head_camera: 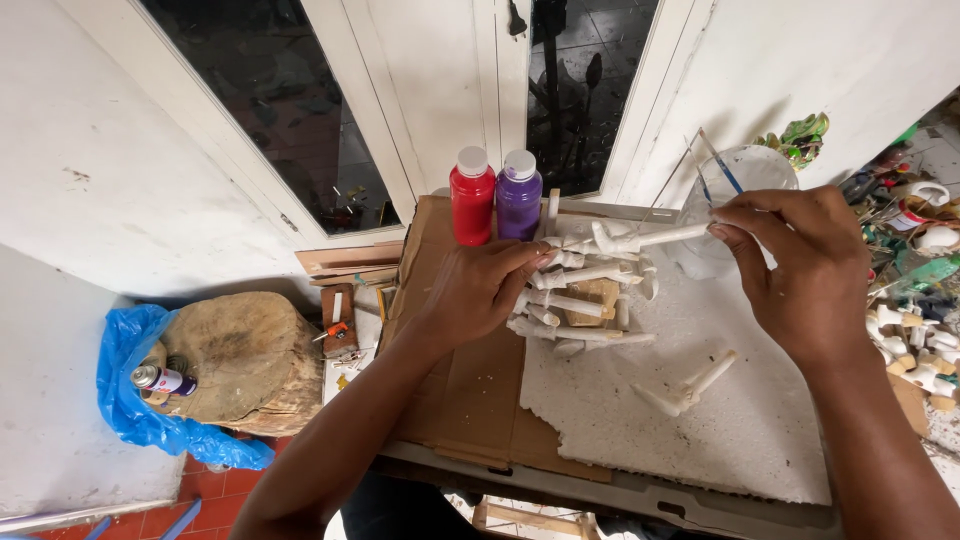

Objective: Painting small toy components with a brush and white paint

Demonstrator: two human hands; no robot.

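Now: left hand (480, 290) steadying white stick figure (580, 290) on foam slab (700, 410); right hand (800, 265) fingers pinching its far limb. Likely light, brittle; grip at joints. Paint bottles (495, 205) far left.

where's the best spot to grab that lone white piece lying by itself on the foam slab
Judging by its pose, take the lone white piece by its long straight stem, coming from above with the grip across its width. It lies flat on the white foam slab, apart from the pile, so both sides are free; the forked lower end looks awkward.
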